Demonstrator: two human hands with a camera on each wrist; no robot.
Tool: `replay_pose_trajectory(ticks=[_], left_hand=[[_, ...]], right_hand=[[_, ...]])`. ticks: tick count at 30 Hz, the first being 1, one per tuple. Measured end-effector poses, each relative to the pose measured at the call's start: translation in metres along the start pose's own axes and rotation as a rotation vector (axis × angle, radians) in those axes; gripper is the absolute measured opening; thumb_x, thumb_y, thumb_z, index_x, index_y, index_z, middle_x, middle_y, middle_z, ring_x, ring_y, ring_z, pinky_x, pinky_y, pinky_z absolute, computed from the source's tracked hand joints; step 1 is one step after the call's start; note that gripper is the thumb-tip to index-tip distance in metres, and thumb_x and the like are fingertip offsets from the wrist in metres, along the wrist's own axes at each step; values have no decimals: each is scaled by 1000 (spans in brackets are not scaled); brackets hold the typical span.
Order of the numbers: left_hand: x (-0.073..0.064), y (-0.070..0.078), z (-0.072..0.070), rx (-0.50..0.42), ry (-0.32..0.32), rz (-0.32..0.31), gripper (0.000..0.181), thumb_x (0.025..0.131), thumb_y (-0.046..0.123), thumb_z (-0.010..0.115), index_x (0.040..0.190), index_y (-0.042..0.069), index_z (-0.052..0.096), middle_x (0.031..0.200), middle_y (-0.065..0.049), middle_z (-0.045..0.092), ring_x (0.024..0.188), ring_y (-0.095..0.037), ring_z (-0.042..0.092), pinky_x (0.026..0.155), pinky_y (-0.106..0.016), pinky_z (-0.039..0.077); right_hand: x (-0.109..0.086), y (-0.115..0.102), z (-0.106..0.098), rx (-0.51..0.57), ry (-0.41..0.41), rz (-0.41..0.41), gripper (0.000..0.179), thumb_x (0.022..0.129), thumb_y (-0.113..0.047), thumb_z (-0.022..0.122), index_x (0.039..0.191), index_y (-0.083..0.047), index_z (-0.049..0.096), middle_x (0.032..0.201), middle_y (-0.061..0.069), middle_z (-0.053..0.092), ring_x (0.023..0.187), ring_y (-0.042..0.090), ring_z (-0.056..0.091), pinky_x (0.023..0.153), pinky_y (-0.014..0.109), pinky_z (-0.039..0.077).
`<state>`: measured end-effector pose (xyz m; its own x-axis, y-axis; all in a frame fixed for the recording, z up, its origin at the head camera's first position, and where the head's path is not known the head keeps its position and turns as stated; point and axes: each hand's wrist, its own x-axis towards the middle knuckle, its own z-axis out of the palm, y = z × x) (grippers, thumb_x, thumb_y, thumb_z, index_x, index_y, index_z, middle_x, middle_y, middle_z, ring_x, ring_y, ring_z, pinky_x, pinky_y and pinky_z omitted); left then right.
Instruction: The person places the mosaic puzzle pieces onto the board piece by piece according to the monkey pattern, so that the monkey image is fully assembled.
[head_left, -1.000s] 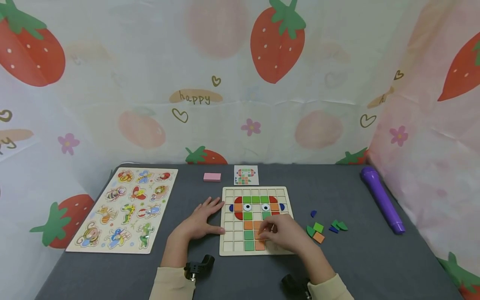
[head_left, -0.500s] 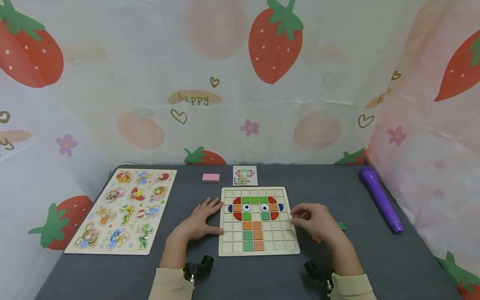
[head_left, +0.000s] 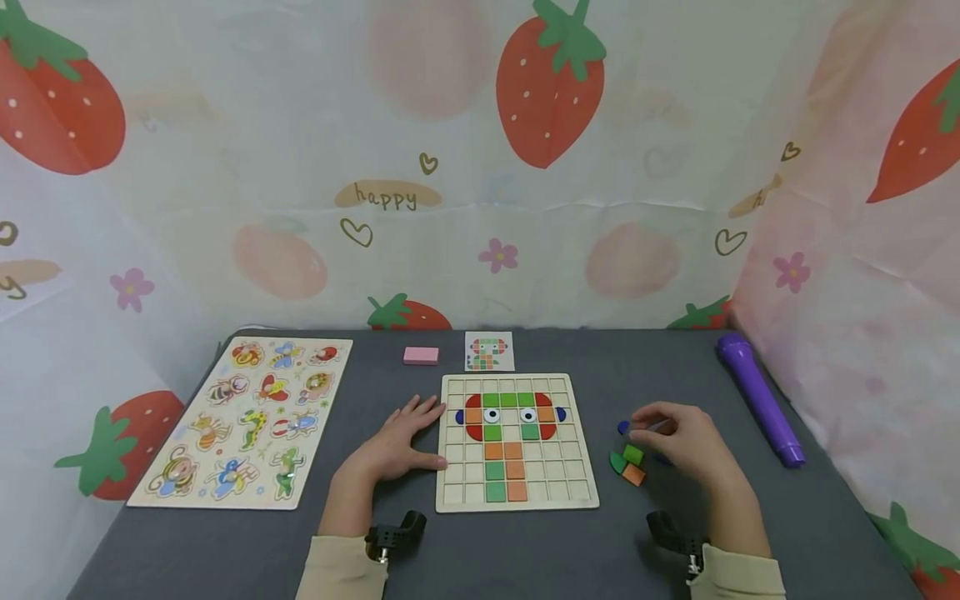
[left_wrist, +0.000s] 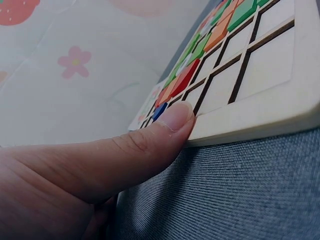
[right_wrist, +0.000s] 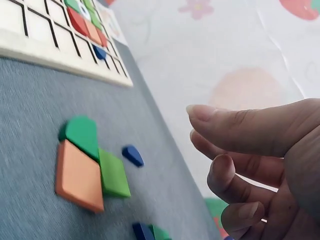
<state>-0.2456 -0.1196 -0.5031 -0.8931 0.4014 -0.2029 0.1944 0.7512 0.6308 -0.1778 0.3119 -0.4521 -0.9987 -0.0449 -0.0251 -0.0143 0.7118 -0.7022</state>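
A pale wooden grid board (head_left: 558, 471) lies in the middle of the table, with red, orange, green and blue pieces and two eye tiles set in its cells. My left hand (head_left: 395, 443) rests at the board's left side, fingers spread, and its thumb (left_wrist: 145, 142) touches the edge. Right of the board, my right hand (head_left: 678, 437) hovers over the loose pieces, its fingers loosely bent with nothing between them. Below it are an orange square (right_wrist: 77, 177), a light green square (right_wrist: 112, 172), a green rounded piece (right_wrist: 82, 134) and a small blue piece (right_wrist: 133, 155). More pieces are partly hidden by the hand.
Behind the board lie a small pattern card (head_left: 489, 351) and a pink block (head_left: 421, 356). An animal picture board (head_left: 251, 417) takes up the left side. Toward the right edge lies a purple microphone-shaped object (head_left: 761, 400). A strawberry-print cloth (head_left: 450, 125) hangs around the table.
My right hand has moved from over the board's lower cells to the right, above the loose pieces. My left hand stays at the board's edge.
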Motion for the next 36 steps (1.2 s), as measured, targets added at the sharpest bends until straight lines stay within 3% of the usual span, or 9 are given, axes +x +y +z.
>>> replay_pose_trajectory(ticks=[17,28,36], left_hand=[[0,-3,1,-3,9,9,94,79,42,85,158,21,38,168,-4,25,157,-35,6,123,-64,12],[-1,-1,-1,-12,4,10,94,79,42,85,158,21,38,168,-5,24,157,-35,6,123,-65,12],[-1,-1,0,-7,3,-5,95,79,44,84,158,23,37,169,-3,23,157,-37,6,121,-67,14]], right_hand=[[-10,44,-19,-74,27,76,34,89,-22,79,117,-5,72,115,17,72,94,25,69,70,35,54],[-13,52,-23,-97,-69,133,43,84,-17,83,122,-3,69,118,18,70,91,22,63,71,35,51],[-10,56,-22,-124,-63,131,32,83,-14,82,112,-4,74,100,11,71,89,21,64,71,35,50]])
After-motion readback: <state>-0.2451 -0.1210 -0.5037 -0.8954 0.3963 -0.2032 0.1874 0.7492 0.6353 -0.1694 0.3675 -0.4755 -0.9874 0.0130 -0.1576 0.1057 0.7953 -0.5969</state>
